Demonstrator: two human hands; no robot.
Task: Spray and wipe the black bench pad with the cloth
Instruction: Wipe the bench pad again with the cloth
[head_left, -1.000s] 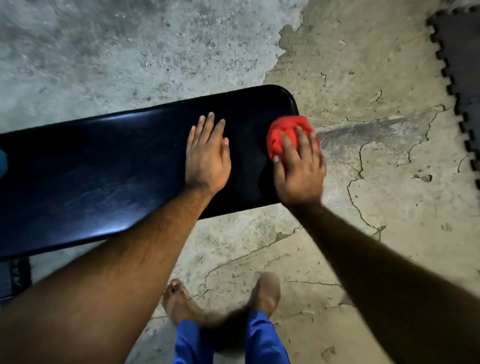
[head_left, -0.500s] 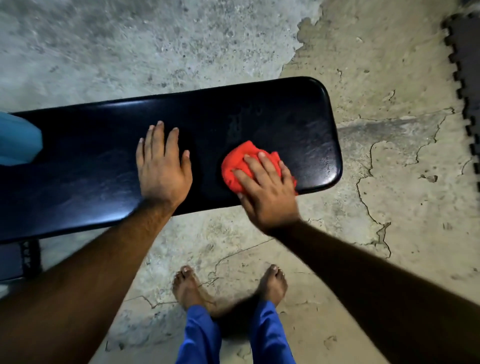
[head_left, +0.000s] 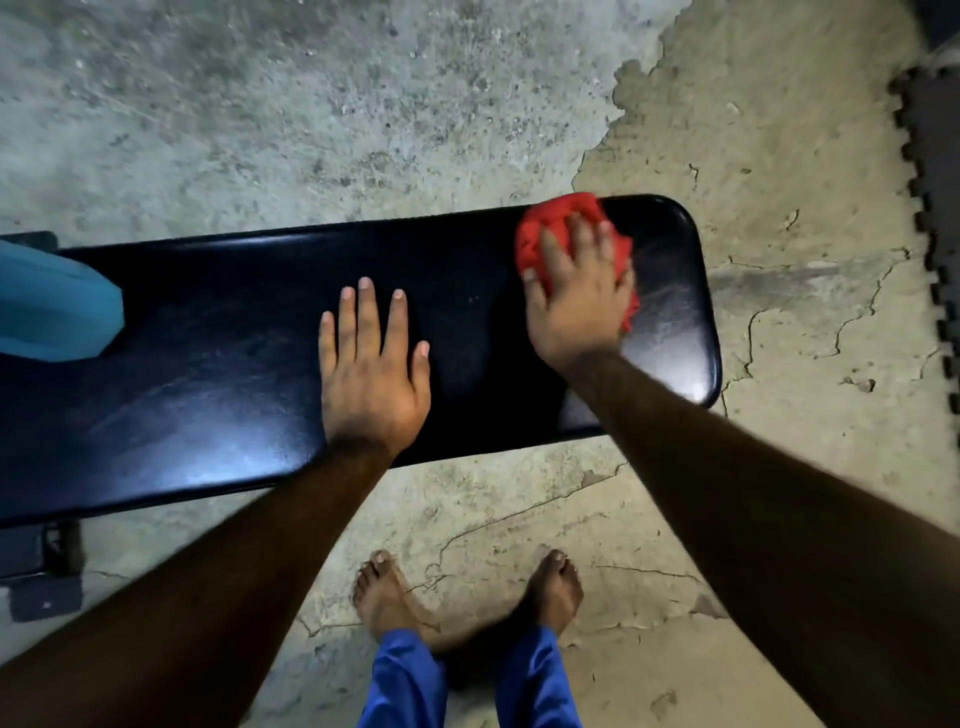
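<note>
A: State the position of each hand.

B: The left hand (head_left: 374, 374) lies flat, fingers straight, on the middle of the black bench pad (head_left: 218, 374); its grip is released, and it probably braces the body. The right hand (head_left: 579, 296) presses the bunched red cloth (head_left: 540, 228) against the pad, fingers spread over it, with no clear clench.

A: Where is the cloth relative to the edges?

B: At the far edge, near the pad's rounded right end. A dull streaked patch lies just right of it.

A: Room for travel?

B: Open pad lies leftward; a blue object (head_left: 52, 306) occupies the far left end.
</note>
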